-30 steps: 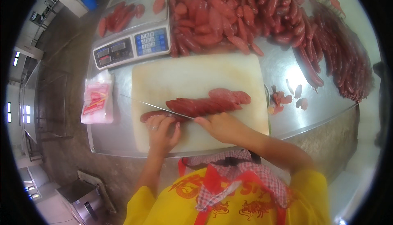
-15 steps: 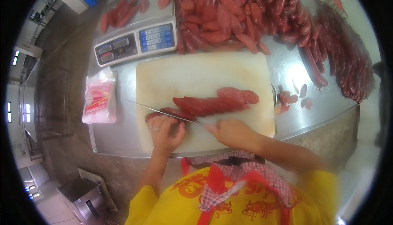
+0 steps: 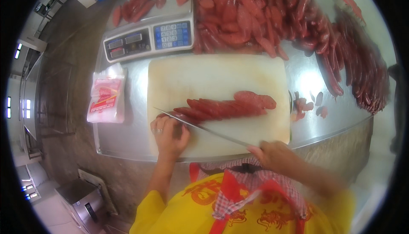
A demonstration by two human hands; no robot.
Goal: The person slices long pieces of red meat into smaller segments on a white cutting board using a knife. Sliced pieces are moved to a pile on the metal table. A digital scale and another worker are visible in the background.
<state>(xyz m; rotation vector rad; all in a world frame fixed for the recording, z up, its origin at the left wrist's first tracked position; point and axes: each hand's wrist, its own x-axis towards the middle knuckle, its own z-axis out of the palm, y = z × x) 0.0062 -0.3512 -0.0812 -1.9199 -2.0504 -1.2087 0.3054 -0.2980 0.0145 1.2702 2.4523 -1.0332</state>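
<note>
A row of overlapping red sausage slices (image 3: 230, 109) lies slantwise on the white cutting board (image 3: 213, 74). At its near left end, my left hand (image 3: 169, 137), with a ring on one finger, presses curled fingertips on the last piece of sausage, mostly hidden beneath them. My right hand (image 3: 275, 155) is closed round the handle of a long thin knife (image 3: 213, 134). Its blade points up and left, passing just beyond my left fingers, its tip by the sausage end. The handle is hidden in my fist.
A digital scale (image 3: 149, 42) with slices on its pan stands at the far left, above a stack of plastic packaging bags (image 3: 106, 99). Behind the board are heaped sausage slices (image 3: 240, 14); whole sausages (image 3: 362, 63) pile up at the right. Small scraps (image 3: 301, 106) lie on the metal table (image 3: 332, 119).
My right hand has drawn back to the right and nearer me, pulling the knife along. My left hand stays on the sausage end. The whole view has shifted slightly.
</note>
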